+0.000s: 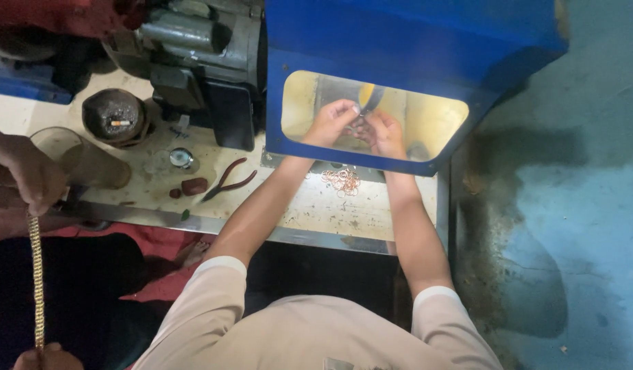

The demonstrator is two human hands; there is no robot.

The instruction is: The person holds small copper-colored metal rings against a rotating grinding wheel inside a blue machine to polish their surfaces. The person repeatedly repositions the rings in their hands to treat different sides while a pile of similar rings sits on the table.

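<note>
Both hands are inside the lit opening of the blue machine hood [398, 48]: the left hand [332, 122] has its fingers pinched together at the top, and the right hand [385, 133] is curled closed just beside it, the two touching around a small piece that is too tiny and shadowed to make out (probably one of the rings, though I cannot tell which hand actually bears it). Just above the fingertips stands a yellowish wheel [368, 96] with a dark edge, and that nearness is where I judge the risk to lie: if the wheel is turning, a fingertip pressed a little too far could be abraded, or the piece could be snatched out of the pinch and thrown into the hood, since so small a thing offers little to hold. A sleeve is less of a worry, as both forearms are bare well past the opening. Outward from the hands, on the pale, scuffed counter [316, 212] just below the hood's lower edge, lies a loose heap of small copper-coloured rings [342, 181], thin, shiny and tangled over one another, near both wrists; a wrist drawn back carelessly could scatter them off the counter's front edge. Further left lie red-handled pliers [227, 179], and at the far left another person's hand [28, 175] holds a long golden chain [37, 281] hanging down.
</note>
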